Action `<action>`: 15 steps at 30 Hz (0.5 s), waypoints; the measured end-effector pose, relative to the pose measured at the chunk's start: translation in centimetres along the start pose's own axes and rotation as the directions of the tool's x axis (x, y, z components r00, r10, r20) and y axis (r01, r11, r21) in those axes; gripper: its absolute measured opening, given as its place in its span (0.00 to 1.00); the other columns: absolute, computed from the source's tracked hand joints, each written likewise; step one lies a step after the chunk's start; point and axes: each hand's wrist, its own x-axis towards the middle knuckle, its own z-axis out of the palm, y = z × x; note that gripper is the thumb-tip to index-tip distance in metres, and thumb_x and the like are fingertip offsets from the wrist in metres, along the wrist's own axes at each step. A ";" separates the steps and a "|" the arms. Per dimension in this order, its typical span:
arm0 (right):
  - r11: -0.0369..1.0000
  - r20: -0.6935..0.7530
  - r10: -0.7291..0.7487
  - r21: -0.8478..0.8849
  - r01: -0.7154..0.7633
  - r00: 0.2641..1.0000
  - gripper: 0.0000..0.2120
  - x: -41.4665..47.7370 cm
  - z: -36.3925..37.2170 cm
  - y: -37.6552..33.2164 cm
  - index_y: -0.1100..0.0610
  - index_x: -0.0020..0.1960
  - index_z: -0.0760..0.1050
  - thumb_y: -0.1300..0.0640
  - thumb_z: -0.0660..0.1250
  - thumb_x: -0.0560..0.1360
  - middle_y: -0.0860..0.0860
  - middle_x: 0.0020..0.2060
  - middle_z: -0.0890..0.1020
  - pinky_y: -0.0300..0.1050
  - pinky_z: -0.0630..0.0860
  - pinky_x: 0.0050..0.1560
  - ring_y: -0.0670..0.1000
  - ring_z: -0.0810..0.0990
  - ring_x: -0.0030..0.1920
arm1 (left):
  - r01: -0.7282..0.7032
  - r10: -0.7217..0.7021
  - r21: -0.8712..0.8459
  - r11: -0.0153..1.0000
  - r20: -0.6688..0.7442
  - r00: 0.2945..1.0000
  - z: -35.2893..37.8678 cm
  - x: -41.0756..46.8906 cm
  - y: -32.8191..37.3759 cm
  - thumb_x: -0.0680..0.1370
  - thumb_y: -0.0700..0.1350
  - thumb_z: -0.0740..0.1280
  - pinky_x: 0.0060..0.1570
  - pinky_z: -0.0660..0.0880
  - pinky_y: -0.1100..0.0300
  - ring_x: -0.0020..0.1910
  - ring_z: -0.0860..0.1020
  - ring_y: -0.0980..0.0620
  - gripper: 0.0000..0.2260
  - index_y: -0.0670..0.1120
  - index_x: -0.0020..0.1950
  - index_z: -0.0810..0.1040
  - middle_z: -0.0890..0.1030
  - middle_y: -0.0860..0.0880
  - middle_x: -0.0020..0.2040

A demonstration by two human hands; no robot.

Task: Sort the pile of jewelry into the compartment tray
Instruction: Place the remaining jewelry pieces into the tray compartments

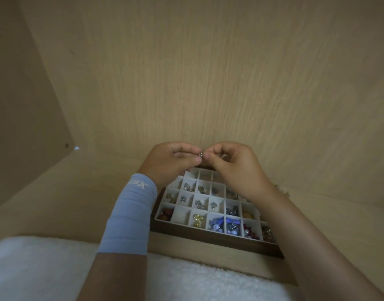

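A dark wooden compartment tray (210,238) with white dividers lies on the light wood surface below my hands. Many of its cells hold small jewelry: silver pieces in the middle rows, gold, blue, red and pearl pieces in the near row. My left hand (169,164) and my right hand (236,164) are raised together above the tray's far edge. Both pinch one small silver jewelry piece (201,155) between fingertips and thumbs. A bit of the loose jewelry pile (282,190) shows to the right of the tray, mostly hidden behind my right forearm.
A pale blue sleeve band (130,213) covers my left forearm. White fluffy cloth (45,268) lies along the near edge. A wood back wall (208,72) rises close behind the tray, and a side wall (19,127) closes the left.
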 end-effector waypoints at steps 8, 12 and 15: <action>0.868 0.402 -0.080 -0.422 0.262 0.912 0.04 -1.3 1.5 -0.6 0.48 0.48 0.83 0.50 0.70 0.77 0.41 0.43 0.80 0.40 0.76 0.47 0.41 0.78 0.43 | 0.008 -0.013 0.365 0.931 0.010 1.000 -3.4 0.1 -1.4 0.74 0.39 0.71 0.39 0.73 0.72 0.44 0.80 0.59 0.07 0.50 0.48 0.84 0.83 0.55 0.42; 0.724 0.498 -0.048 -0.580 0.374 0.866 0.07 -1.7 2.8 -1.0 0.48 0.47 0.83 0.47 0.69 0.77 0.42 0.42 0.79 0.41 0.72 0.43 0.43 0.76 0.42 | 0.058 -0.067 0.430 0.901 0.007 0.998 -3.2 0.6 -2.9 0.73 0.41 0.72 0.47 0.75 0.65 0.45 0.81 0.57 0.07 0.51 0.49 0.83 0.84 0.54 0.42; 0.672 0.480 -0.029 -0.640 0.373 0.877 0.08 -1.6 3.2 -1.2 0.48 0.47 0.84 0.46 0.68 0.77 0.43 0.41 0.81 0.41 0.71 0.41 0.43 0.77 0.41 | 0.042 -0.057 0.431 0.901 0.021 0.998 -2.4 0.9 -3.1 0.74 0.41 0.71 0.45 0.73 0.66 0.44 0.80 0.56 0.06 0.50 0.49 0.84 0.83 0.53 0.42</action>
